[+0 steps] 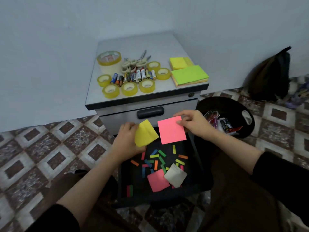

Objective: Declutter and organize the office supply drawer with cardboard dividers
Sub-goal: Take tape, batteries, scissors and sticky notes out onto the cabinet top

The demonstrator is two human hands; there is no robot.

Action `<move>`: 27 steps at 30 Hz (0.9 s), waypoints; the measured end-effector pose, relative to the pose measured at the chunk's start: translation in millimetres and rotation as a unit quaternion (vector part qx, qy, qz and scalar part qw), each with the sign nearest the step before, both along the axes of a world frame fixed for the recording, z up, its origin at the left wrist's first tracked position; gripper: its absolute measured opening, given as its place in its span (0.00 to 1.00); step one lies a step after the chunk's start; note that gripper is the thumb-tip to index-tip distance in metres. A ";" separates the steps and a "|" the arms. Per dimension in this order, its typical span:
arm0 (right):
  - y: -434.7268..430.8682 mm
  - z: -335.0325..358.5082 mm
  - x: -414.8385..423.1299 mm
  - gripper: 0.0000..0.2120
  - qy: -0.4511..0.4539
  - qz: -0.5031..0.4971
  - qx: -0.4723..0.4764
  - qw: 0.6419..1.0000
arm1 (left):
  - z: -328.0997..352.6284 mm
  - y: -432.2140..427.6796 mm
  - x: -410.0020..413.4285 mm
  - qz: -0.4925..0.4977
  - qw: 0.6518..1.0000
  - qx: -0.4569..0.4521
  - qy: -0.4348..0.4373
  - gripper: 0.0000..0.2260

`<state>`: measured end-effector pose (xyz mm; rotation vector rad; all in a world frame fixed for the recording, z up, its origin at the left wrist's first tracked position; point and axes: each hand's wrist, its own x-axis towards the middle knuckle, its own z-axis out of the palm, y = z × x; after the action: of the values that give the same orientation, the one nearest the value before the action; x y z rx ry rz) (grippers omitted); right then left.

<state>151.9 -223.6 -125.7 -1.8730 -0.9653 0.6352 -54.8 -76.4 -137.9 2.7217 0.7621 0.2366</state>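
Note:
The black drawer [199, 166] is pulled out below the grey cabinet. My left hand [125, 139] grips a yellow sticky-note pad [145, 133] above the drawer's back left corner. My right hand [192, 123] pinches a pink sticky note [171, 130] by its top right corner, beside the yellow pad. Inside the drawer lie several small coloured paper strips [157, 160], another pink note [158, 180] and a crumpled beige paper [175, 175].
On the cabinet top [150, 46] sit several tape rolls [128, 88], a large tape roll [109, 60], batteries [133, 76], scissors [135, 61] and yellow and green sticky-note stacks [189, 75]. A black bin [234, 104] with rubbish stands at the right; a dark bag [270, 74] leans on the wall.

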 end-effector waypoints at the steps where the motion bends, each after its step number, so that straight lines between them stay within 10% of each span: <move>1: -1.9 8.3 2.0 0.10 0.001 -0.001 0.003 1.000 | 8.6 0.4 3.2 -0.003 1.000 0.002 -0.008 0.40; 19: 20.6 133.4 113.2 0.08 0.064 -0.190 0.121 0.972 | 141.3 40.4 97.3 -0.086 0.981 0.111 -0.133 0.37; 27: 65.1 128.9 167.4 0.04 0.108 -0.266 0.139 0.948 | 156.9 78.0 181.5 -0.034 0.996 0.083 0.007 0.42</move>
<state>319.3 -158.5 3.1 -1.6670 -0.3545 0.3433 126.7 1.6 19.1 2.9021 0.6811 0.2783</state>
